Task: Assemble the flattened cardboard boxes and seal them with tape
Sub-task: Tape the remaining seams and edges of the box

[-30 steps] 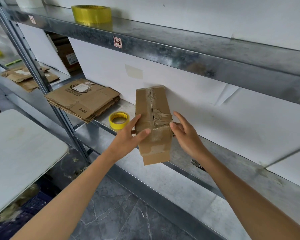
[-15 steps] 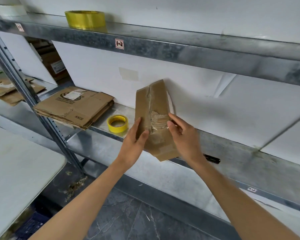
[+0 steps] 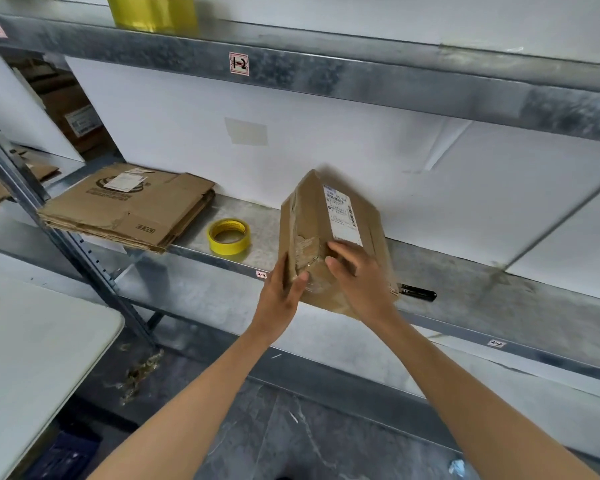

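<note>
The left hand (image 3: pixel 280 293) clasps the left edge of the cardboard box (image 3: pixel 313 216); the right hand (image 3: pixel 361 277) grips its front face, fingers curled. A yellow tape roll (image 3: pixel 228 236) lies just left of the box.

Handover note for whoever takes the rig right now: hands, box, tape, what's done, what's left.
Left hand grips the box at its left edge; right hand holds its right face.
Box is formed, tilted at the front edge of the shelf; its seam carries wrinkled tape.
Yellow tape roll lies on the shelf left of it; flat cardboard stack further left; black tool to the right.
Done: this box assembled and taped.
Left: set it down, then assemble and tape the flat ones.
</note>
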